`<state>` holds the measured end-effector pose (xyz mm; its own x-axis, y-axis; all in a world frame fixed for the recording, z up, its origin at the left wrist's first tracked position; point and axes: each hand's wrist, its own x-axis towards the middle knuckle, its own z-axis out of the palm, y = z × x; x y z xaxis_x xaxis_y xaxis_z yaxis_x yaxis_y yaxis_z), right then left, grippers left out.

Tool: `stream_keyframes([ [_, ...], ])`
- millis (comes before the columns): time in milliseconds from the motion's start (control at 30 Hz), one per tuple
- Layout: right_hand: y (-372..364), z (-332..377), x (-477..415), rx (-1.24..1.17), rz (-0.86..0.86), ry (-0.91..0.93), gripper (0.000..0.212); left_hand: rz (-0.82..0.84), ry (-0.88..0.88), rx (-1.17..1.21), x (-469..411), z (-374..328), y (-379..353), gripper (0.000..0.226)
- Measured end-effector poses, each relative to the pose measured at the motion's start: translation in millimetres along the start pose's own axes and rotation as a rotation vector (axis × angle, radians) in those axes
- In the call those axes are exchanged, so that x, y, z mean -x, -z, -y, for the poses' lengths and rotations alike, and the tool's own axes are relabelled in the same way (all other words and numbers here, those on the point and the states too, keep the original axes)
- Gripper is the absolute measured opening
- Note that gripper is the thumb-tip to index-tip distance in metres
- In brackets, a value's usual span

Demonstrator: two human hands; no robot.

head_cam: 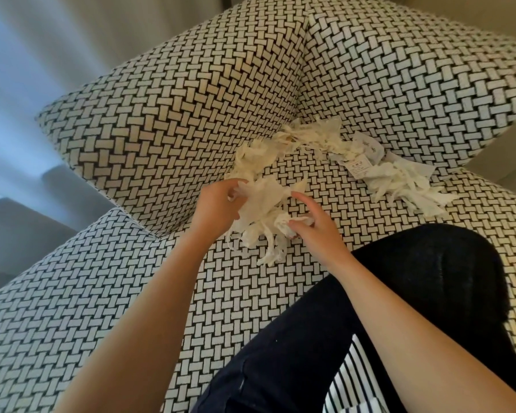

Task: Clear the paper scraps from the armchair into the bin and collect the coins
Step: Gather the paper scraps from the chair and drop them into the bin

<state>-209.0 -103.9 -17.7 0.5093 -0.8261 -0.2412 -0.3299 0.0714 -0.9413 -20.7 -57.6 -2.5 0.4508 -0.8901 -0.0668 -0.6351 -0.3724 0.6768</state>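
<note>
Torn white paper scraps lie on the seat of the black-and-white woven armchair (149, 272). A bunch of scraps (265, 210) sits between my hands. My left hand (218, 201) grips its left side with curled fingers. My right hand (313, 228) pinches its lower right part. More scraps (313, 138) lie along the crease between seat and backrest, and another pile (399, 183) with a small printed slip (359, 168) lies to the right. No coins and no bin show.
The armchair's backrest cushions (191, 108) rise behind the scraps. My knee in dark trousers (414, 287) rests on the seat at lower right. A pale curtain (27, 55) hangs at the left, with a grey step-like edge (18, 228) below it.
</note>
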Motion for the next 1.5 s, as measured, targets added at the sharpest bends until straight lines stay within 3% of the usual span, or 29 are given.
stream_keyframes([
  [200,0,-1,-1,-0.002,-0.027,-0.019,0.048,-0.1,0.011,0.042,-1,-1,13,0.008],
  [400,1,-2,-3,0.04,-0.067,-0.031,0.019,-0.176,-0.02,-0.07,-8,-2,24,0.019],
  [600,8,-2,-5,-0.04,-0.149,-0.066,0.02,-0.209,-0.035,-0.1,-10,-12,32,0.018],
  [867,50,21,1,-0.29,-0.28,-0.102,0.014,-0.171,-0.091,0.121,-20,-55,25,0.015],
  [1000,92,33,13,-0.383,-0.374,-0.058,0.015,-0.111,-0.13,0.218,-26,-97,8,0.007],
  [1133,132,42,29,-0.396,-0.457,-0.02,0.016,-0.059,-0.171,0.32,-28,-138,-14,0.012],
  [1500,272,17,132,-0.407,-0.828,-0.01,0.015,0.275,-0.309,0.497,4,-300,-140,0.012],
])
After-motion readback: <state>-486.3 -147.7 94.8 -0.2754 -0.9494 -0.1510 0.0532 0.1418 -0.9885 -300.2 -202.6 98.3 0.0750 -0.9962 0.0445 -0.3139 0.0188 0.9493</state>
